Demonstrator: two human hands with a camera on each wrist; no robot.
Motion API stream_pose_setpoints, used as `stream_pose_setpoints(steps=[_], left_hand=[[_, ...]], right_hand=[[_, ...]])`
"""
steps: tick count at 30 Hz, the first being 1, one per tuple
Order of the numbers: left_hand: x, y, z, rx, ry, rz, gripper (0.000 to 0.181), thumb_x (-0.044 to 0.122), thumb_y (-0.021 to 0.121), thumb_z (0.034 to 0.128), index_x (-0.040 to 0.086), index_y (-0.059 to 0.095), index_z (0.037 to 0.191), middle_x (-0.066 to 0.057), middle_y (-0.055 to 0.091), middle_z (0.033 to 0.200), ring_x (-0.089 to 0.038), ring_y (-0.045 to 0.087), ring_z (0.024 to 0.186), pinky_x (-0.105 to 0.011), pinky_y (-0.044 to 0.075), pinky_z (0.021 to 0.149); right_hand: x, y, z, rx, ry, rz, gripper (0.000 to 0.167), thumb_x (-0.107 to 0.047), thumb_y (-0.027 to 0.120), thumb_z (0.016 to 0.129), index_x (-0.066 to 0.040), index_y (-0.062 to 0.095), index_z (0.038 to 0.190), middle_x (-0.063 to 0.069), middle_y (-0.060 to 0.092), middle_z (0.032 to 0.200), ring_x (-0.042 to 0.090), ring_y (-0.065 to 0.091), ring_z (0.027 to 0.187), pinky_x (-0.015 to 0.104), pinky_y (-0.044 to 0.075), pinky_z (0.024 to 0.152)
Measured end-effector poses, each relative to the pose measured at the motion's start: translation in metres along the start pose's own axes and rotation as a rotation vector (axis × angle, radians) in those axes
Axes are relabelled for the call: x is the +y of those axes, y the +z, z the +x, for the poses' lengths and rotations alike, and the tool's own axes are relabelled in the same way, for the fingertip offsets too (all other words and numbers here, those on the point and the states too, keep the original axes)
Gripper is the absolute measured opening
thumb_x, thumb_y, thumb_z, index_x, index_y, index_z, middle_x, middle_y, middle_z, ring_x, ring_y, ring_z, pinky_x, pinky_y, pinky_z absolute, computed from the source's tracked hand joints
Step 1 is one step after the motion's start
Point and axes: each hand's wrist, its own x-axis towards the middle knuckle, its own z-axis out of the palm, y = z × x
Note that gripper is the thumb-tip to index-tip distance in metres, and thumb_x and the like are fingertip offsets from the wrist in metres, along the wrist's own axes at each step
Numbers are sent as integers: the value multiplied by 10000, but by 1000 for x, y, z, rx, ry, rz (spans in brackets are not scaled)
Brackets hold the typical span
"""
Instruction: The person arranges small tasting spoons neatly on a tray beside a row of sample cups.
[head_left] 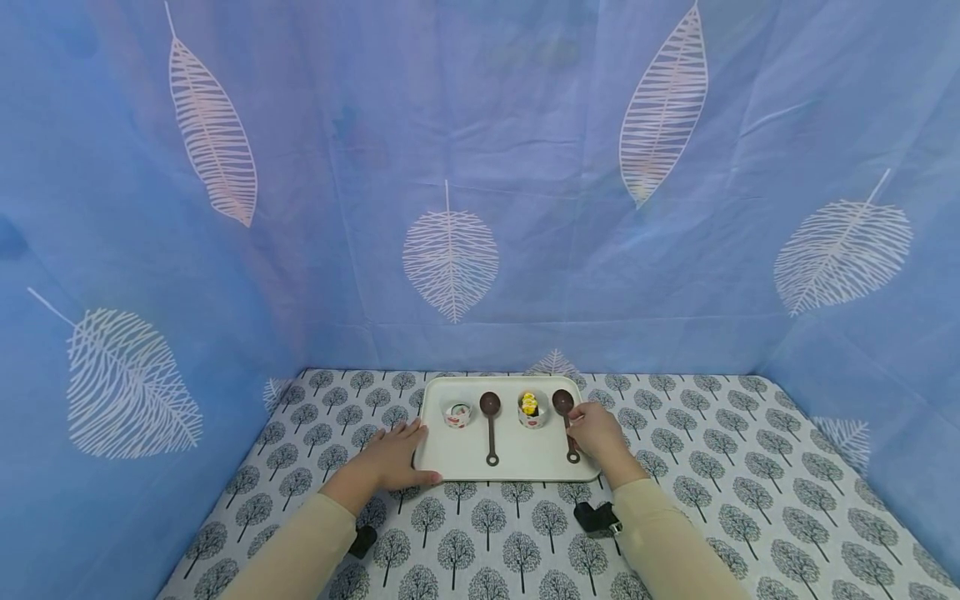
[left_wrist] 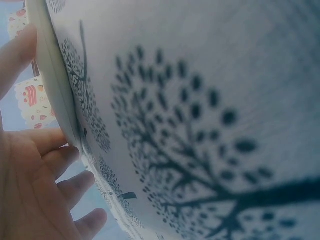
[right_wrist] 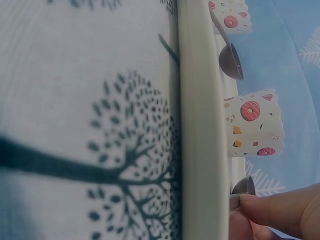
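A cream tray (head_left: 465, 462) lies on the patterned tablecloth. My left hand (head_left: 390, 458) rests against its left edge with fingers spread, thumb at the near corner. At the tray's right side, my right hand (head_left: 598, 432) pinches the handle of a brown spoon (head_left: 562, 402) between thumb and fingers; its bowl shows beyond the fingertips in the right wrist view. Another brown spoon (head_left: 491, 405) lies mid-tray, ring end towards me. Left of it stands a printed paper cup (head_left: 457, 416). Between the spoons, a second paper cup (head_left: 532, 421) holds a dark piece with yellow topping (head_left: 529, 404).
The tablecloth (head_left: 487, 550) has a tree print and spreads around the tray. Blue curtains (head_left: 525, 250) with white leaves hang behind and at both sides. Black devices (head_left: 595, 518) sit by the two wrists.
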Motion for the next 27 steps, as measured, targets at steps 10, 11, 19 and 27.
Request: stream_pose_setpoints(steps=[10,11,19,27], left_hand=[[1,-1,-1,-6,5,1,999,649,679,839,7,362,1536,-182,302,1607,-427,274,1466,-622,196,1181],[1,0,-1,-5,4,3,1001,654,677,837,10,363,1537,-179,302,1608,-425,275,1466,-620,197,1181],[1,-1,-1,-6,7,15,1002,663,668,838,10,366,1535,-178,302,1608,-423,274,1467,-623,198,1179],[2,-2,-2,-10,9,9,999,660,667,842,12,361,1538,-178,298,1610,-422,269,1469,-619,195,1182]], right_hand=[[1,0,0,-1,22,35,236,-5,617,935,87,647,1151,126,701,857,176,637,614,362,544,594],[1,0,0,1,21,37,233,-4,614,935,87,648,1147,127,699,856,174,635,612,358,542,590],[1,-1,0,2,14,46,225,13,596,936,90,653,1139,144,686,860,183,627,627,361,544,594],[-1,-2,-3,11,32,58,229,11,608,932,85,659,1143,148,686,867,180,624,631,324,541,567]])
